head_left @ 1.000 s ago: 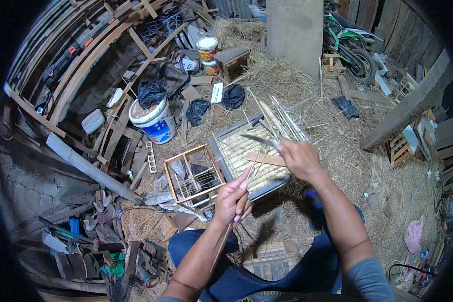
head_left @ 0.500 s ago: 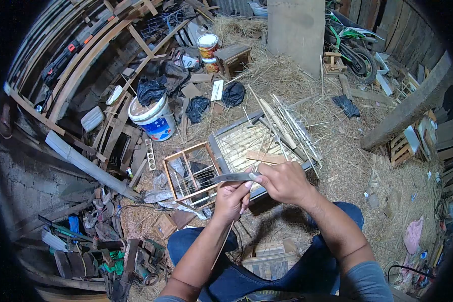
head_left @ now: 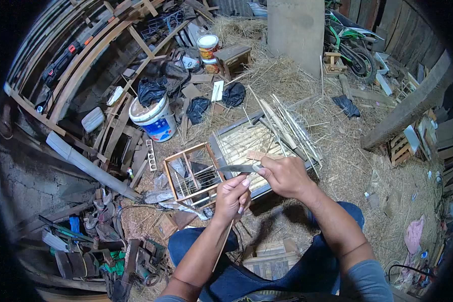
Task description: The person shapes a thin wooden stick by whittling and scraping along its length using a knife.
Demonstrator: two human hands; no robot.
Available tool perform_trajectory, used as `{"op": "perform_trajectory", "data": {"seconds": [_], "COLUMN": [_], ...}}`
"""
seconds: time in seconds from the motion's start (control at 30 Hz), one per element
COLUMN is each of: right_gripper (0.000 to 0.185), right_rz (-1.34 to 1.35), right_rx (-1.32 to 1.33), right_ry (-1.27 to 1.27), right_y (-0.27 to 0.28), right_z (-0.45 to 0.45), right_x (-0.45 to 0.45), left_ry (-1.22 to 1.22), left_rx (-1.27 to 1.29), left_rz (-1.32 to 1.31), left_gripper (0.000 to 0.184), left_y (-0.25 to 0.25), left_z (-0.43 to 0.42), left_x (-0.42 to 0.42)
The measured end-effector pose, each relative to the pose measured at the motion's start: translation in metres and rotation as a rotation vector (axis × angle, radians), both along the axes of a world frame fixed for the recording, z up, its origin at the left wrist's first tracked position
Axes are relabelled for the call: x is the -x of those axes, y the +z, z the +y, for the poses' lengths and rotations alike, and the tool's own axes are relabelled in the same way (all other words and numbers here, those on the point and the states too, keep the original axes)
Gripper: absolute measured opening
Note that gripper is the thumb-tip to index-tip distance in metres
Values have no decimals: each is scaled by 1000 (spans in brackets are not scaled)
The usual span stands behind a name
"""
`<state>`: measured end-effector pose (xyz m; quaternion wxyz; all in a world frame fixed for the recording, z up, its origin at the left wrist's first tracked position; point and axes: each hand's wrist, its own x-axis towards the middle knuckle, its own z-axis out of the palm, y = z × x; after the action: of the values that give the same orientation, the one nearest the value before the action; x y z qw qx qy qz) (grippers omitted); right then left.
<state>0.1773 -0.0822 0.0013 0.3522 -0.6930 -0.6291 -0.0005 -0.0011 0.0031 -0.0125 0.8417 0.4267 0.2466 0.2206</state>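
Observation:
My right hand (head_left: 286,177) is closed round the handle of a knife (head_left: 232,168), its blade pointing left. Just below the blade, my left hand (head_left: 229,199) pinches a thin bamboo stick (head_left: 222,245), which runs down along my forearm. The stick's upper end is hard to make out near the blade. Beyond my hands lies a framed panel (head_left: 232,143) bearing pale slats and a pile of bamboo strips (head_left: 287,132). A small wooden frame with thin bars (head_left: 173,177) stands to the left of the panel.
A white bucket (head_left: 155,121) with a black bag on it stands at the left. Stacked paint pails (head_left: 208,46) and a wooden stool (head_left: 230,52) are farther back. A wooden post (head_left: 410,105) leans at the right, and a motorbike (head_left: 355,50) stands behind. Straw covers the floor.
My right hand and the knife have shifted slightly up and to the right, and the blade sits higher above my left hand. My left hand stays nearly in place with the stick.

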Motion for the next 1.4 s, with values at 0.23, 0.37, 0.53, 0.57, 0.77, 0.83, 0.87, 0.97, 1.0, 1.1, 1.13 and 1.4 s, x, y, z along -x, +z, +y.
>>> {"op": "perform_trajectory", "data": {"seconds": [0.23,0.37,0.53,0.57,0.77,0.83,0.87,0.97,1.0,1.1,1.13,1.4], "right_gripper": [44,36,36,35,31,32,33,35,37,38,39,25], "right_rz": [-28,-46,47,59,-21,43,52,-4,-15,32,-15,62], "right_rx": [223,102,164,209,-61,162,146,43,32,266,131,16], "right_ry": [-144,43,-65,-122,40,-67,-59,4,25,-154,-163,23], "right_y": [-8,0,2,4,-2,4,9,-4,-6,3,0,10], "right_z": [4,-3,2,2,-1,1,1,0,-1,4,5,-3], "right_x": [-35,12,-10,-16,0,-11,-12,-4,-3,-25,-29,8], "left_ry": [-31,-28,-23,-22,-45,0,-23,-58,-67,-59,-61,-29], "left_rx": [-44,21,33,40,68,106,119,112,104,133,114,-3], "left_rz": [70,62,33,28,-16,-48,-69,-104,-76,-46,-37,62], "left_gripper": [37,36,30,30,30,30,31,35,35,36,36,40], "left_y": [9,-7,7,9,2,5,5,0,6,0,-1,6], "left_z": [-3,0,-4,-4,1,0,1,3,2,2,0,0], "left_x": [8,7,7,6,2,1,3,4,2,4,4,-1]}}
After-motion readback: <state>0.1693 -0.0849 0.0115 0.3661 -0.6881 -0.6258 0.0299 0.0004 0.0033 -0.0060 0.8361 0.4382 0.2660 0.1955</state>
